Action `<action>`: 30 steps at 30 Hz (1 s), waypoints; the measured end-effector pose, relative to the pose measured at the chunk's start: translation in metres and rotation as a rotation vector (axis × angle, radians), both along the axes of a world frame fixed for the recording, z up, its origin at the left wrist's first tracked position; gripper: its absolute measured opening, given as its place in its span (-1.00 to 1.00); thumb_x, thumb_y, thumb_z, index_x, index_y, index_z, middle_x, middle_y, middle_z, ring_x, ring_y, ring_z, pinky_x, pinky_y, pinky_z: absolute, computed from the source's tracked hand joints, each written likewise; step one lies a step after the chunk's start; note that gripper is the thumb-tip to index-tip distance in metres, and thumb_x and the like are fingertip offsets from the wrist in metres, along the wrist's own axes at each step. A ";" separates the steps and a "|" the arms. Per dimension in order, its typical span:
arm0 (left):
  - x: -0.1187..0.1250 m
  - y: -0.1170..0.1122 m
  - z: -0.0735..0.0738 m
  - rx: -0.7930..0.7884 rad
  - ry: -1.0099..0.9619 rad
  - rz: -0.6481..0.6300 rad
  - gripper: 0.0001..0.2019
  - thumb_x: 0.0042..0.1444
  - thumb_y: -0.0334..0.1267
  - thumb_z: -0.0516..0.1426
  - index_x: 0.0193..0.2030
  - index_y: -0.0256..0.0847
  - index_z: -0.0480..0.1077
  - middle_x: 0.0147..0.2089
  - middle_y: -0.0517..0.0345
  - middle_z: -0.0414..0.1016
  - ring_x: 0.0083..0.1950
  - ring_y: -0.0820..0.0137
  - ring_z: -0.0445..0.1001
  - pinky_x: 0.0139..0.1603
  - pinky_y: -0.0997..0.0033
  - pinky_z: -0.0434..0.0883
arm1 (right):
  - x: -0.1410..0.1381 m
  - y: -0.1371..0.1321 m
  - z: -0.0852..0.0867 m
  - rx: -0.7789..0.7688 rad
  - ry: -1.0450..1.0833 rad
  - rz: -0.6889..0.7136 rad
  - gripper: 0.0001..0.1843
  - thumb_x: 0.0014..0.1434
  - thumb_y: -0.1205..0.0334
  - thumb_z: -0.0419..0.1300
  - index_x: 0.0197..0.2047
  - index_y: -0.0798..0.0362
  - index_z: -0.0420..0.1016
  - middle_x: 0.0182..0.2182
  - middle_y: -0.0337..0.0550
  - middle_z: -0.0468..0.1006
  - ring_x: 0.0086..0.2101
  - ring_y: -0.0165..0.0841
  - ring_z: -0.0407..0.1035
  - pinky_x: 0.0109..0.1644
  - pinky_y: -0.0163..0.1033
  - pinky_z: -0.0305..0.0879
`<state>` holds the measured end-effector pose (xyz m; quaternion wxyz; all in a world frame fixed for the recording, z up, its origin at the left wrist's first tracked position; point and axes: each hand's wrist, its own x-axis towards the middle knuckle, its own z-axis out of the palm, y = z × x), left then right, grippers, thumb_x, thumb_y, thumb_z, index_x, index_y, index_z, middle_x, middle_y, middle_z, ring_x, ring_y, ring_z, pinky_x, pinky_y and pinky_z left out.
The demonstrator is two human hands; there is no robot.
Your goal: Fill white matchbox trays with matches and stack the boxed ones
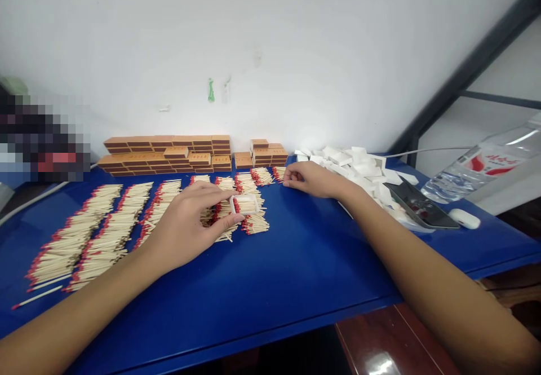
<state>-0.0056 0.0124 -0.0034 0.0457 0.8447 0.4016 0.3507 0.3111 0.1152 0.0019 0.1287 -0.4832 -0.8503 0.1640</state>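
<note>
My left hand [192, 223] rests on the blue table [296, 262], thumb and fingers closed on a small white matchbox tray [244, 203] filled with red-tipped matches. The tray sits on top of small bundles of matches [249, 217]. My right hand [310, 180] lies farther back with fingers curled, its fingertips touching a match bundle [279, 173] by the stacked boxes; whether it grips anything is hidden.
Rows of matches [97, 234] cover the table's left side. Stacked brown matchbox sleeves [169, 154] line the wall. A heap of white empty trays [359, 166], a phone [418, 206], a white earbud case [464, 218] and a plastic bottle [482, 166] sit right.
</note>
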 end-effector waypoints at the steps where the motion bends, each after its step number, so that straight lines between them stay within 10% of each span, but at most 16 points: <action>1: 0.000 0.000 0.000 -0.004 0.000 0.000 -0.62 0.24 0.00 0.27 0.08 -0.17 0.55 -0.04 0.07 0.63 0.04 0.22 0.51 0.10 0.20 0.44 | 0.000 0.000 0.000 -0.005 -0.006 -0.015 -0.89 0.26 0.21 0.18 -0.27 0.04 0.47 -0.44 -0.19 0.50 -0.45 -0.36 0.30 -0.34 -0.25 0.13; 30: -0.001 -0.001 0.001 -0.024 0.016 -0.005 -0.68 0.25 -0.05 0.27 0.06 -0.14 0.55 -0.07 0.07 0.63 0.02 0.21 0.51 0.08 0.16 0.45 | 0.004 0.001 0.005 0.100 -0.045 -0.054 -0.92 0.16 0.27 0.23 -0.25 0.05 0.52 -0.42 -0.20 0.51 -0.44 -0.36 0.30 -0.34 -0.25 0.09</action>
